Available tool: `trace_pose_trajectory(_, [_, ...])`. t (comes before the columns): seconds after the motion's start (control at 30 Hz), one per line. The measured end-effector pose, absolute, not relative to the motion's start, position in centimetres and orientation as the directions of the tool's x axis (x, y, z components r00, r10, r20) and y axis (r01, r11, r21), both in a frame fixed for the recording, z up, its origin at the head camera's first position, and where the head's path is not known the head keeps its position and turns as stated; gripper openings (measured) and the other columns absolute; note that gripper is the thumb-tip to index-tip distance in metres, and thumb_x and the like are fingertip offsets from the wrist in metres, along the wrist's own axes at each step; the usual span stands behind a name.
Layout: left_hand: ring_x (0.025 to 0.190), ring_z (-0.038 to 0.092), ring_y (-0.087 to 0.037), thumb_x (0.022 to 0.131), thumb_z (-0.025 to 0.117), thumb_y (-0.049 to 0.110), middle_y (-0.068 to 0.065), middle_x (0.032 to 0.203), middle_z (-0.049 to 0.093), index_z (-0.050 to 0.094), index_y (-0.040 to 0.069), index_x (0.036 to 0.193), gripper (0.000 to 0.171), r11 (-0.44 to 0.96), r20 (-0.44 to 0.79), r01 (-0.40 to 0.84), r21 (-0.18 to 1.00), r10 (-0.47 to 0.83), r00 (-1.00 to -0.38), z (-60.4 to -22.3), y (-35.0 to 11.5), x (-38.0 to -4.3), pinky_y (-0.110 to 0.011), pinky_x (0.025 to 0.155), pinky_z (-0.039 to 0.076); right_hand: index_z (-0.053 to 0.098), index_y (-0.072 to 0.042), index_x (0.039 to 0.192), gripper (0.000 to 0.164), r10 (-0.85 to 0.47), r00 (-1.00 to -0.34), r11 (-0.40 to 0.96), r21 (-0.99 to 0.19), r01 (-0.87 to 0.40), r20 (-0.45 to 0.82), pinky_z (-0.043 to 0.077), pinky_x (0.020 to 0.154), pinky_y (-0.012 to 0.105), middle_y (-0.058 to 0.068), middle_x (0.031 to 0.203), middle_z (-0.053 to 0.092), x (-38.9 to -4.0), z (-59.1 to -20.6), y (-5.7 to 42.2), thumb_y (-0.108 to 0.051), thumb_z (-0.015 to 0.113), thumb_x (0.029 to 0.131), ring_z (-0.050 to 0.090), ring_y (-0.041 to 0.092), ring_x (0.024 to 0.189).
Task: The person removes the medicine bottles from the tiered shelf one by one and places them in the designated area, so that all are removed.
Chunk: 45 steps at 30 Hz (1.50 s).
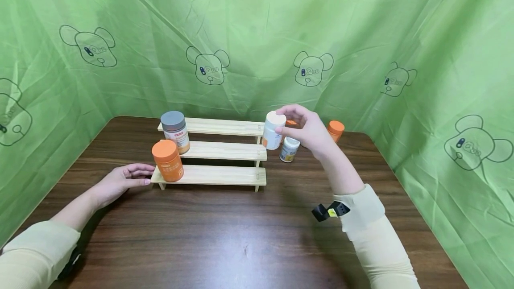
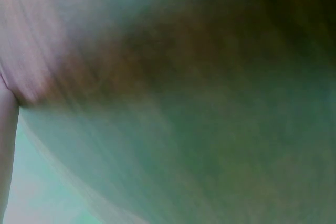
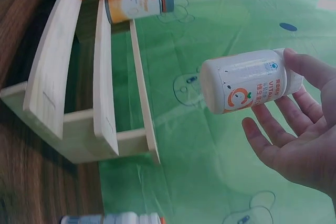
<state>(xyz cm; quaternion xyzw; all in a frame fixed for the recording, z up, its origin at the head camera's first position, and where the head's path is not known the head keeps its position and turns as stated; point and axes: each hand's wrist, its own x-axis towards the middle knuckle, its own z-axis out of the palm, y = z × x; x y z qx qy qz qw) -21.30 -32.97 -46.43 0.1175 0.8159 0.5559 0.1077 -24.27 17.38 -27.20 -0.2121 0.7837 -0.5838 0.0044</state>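
The right hand [image 1: 307,129] pinches a white bottle [image 1: 273,132] by its cap, raised at the right end of a wooden rack [image 1: 225,175]; its label reads "VITA", the rest turned away. The left hand [image 1: 120,183], fingers loosely extended, touches the rack's left end. An orange cap [image 1: 292,123] is mostly hidden.

left wrist view blurred, held bottle's lid [image 3: 295,81] partly covered
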Motion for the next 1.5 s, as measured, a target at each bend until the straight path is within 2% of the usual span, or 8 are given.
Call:
trace_pose_trajectory(0.4, [0.102, 0.060, 0.003, 0.089, 0.066, 0.012, 0.016, 0.110, 0.065, 0.051, -0.003, 0.126, 0.043, 0.310, -0.049, 0.058, 0.949, 0.325, -0.944, -46.4, -32.8, -21.2, -0.016, 0.081, 0.049, 0.060, -0.014, 0.116, 0.040, -0.297, -0.937, 0.269, -0.925, -0.267, 0.184, 0.045, 0.088, 0.031, -0.001, 0.116, 0.065, -24.2, -27.9, 21.2, -0.016, 0.076, 0.080, 0.055, 0.019, 0.112])
trace_pose_trajectory(0.53, [0.101, 0.060, 0.004, 0.088, 0.066, 0.012, 0.017, 0.110, 0.065, 0.052, -0.002, 0.126, 0.043, 0.316, -0.048, 0.060, 0.947, 0.322, -0.946, -46.4, -32.9, -21.3, -0.016, 0.081, 0.049, 0.060, -0.014, 0.116, 0.039, -0.277, -0.946, 0.279, -0.928, -0.245, 0.167, 0.048, 0.080, 0.028, -0.001, 0.115, 0.064, -24.3, -28.2, 22.6, -0.016, 0.076, 0.080, 0.057, 0.017, 0.108])
trace_pose_trajectory(0.67, [0.102, 0.059, 0.005, 0.089, 0.066, 0.012, 0.016, 0.110, 0.065, 0.052, -0.002, 0.126, 0.042, 0.320, -0.041, 0.069, 0.945, 0.326, -0.945, -46.3, -32.8, -21.2, -0.016, 0.081, 0.049, 0.060, -0.012, 0.117, 0.039, -0.264, -0.947, 0.278, -0.927, -0.254, 0.180, 0.046, 0.061, 0.023, -0.003, 0.112, 0.066, -24.4, -28.6, 23.7, -0.014, 0.076, 0.081, 0.058, 0.015, 0.100])
trace_pose_trajectory(0.77, [0.102, 0.059, 0.004, 0.089, 0.066, 0.011, 0.016, 0.111, 0.064, 0.051, -0.003, 0.126, 0.042, 0.313, -0.039, 0.071, 0.947, 0.331, -0.943, -46.1, -32.7, -21.1, -0.016, 0.081, 0.049, 0.060, -0.011, 0.117, 0.040, -0.247, -0.952, 0.293, -0.922, -0.252, 0.182, 0.046, 0.063, 0.023, -0.005, 0.112, 0.066, -24.4, -28.9, 24.5, -0.014, 0.075, 0.081, 0.057, 0.014, 0.102])
trace_pose_trajectory(0.9, [0.103, 0.058, 0.004, 0.089, 0.066, 0.012, 0.015, 0.111, 0.064, 0.051, -0.003, 0.127, 0.043, 0.324, -0.036, 0.077, 0.943, 0.330, -0.943, -46.0, -32.6, -21.1, -0.015, 0.081, 0.048, 0.059, -0.010, 0.117, 0.039, -0.220, -0.958, 0.309, -0.919, -0.246, 0.183, 0.044, 0.085, 0.027, -0.007, 0.116, 0.065, -24.8, -29.7, 25.6, -0.013, 0.075, 0.082, 0.056, 0.016, 0.110])
trace_pose_trajectory(0.97, [0.103, 0.058, 0.005, 0.088, 0.067, 0.014, 0.016, 0.111, 0.064, 0.051, -0.002, 0.126, 0.044, 0.335, -0.040, 0.074, 0.939, 0.321, -0.946, -46.0, -32.6, -21.1, -0.015, 0.081, 0.048, 0.059, -0.010, 0.117, 0.039, -0.203, -0.963, 0.298, -0.926, -0.231, 0.175, 0.044, 0.088, 0.026, -0.008, 0.115, 0.065, -25.0, -30.2, 26.1, -0.012, 0.075, 0.081, 0.057, 0.015, 0.110])
trace_pose_trajectory(1.23, [0.103, 0.057, 0.006, 0.088, 0.067, 0.015, 0.016, 0.111, 0.065, 0.052, -0.001, 0.126, 0.044, 0.354, -0.045, 0.075, 0.932, 0.319, -0.947, -46.1, -32.8, -21.3, -0.015, 0.081, 0.048, 0.059, -0.007, 0.117, 0.039, -0.162, -0.975, 0.241, -0.951, -0.191, 0.155, 0.051, 0.078, 0.023, -0.008, 0.110, 0.066, -25.8, -32.3, 27.9, -0.010, 0.074, 0.081, 0.059, 0.011, 0.105])
trace_pose_trajectory(1.5, [0.102, 0.058, 0.006, 0.088, 0.067, 0.015, 0.017, 0.110, 0.065, 0.052, -0.001, 0.126, 0.044, 0.346, -0.050, 0.065, 0.936, 0.312, -0.949, -46.3, -32.7, -21.3, -0.016, 0.080, 0.048, 0.057, -0.007, 0.120, 0.041, -0.113, -0.986, 0.250, -0.957, -0.149, 0.124, 0.052, 0.076, 0.021, -0.009, 0.107, 0.064, -27.2, -35.0, 29.5, -0.012, 0.074, 0.082, 0.060, 0.010, 0.101])
